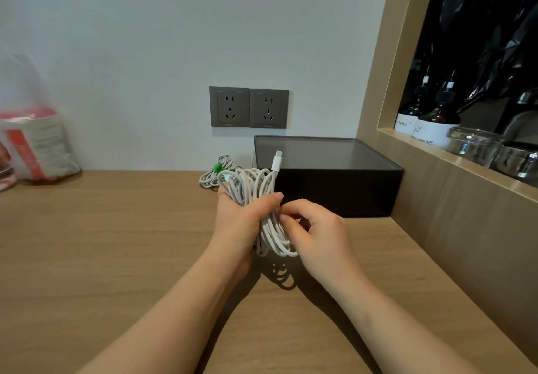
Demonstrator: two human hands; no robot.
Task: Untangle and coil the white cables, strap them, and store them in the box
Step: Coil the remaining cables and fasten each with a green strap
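Observation:
My left hand (pixel 241 222) grips a coiled white cable (pixel 256 187) around its middle, held above the wooden table. One white plug end (pixel 277 161) sticks up from the coil. My right hand (pixel 316 228) is right beside the coil, its curled fingertips at the strands below my left thumb. A second white cable coil (pixel 214 174), bound with a green strap (pixel 217 167), lies on the table behind, close to the wall. The dark box (pixel 337 190) stands just right of both coils, its top covered by a grey lid.
Two grey wall sockets (pixel 249 107) sit above the box. A plastic bag with red-and-white packaging (pixel 35 143) stands at the far left. On the right, a wooden-framed niche (pixel 413 146) holds dark bottles (pixel 436 123) and glass jars (pixel 474 143).

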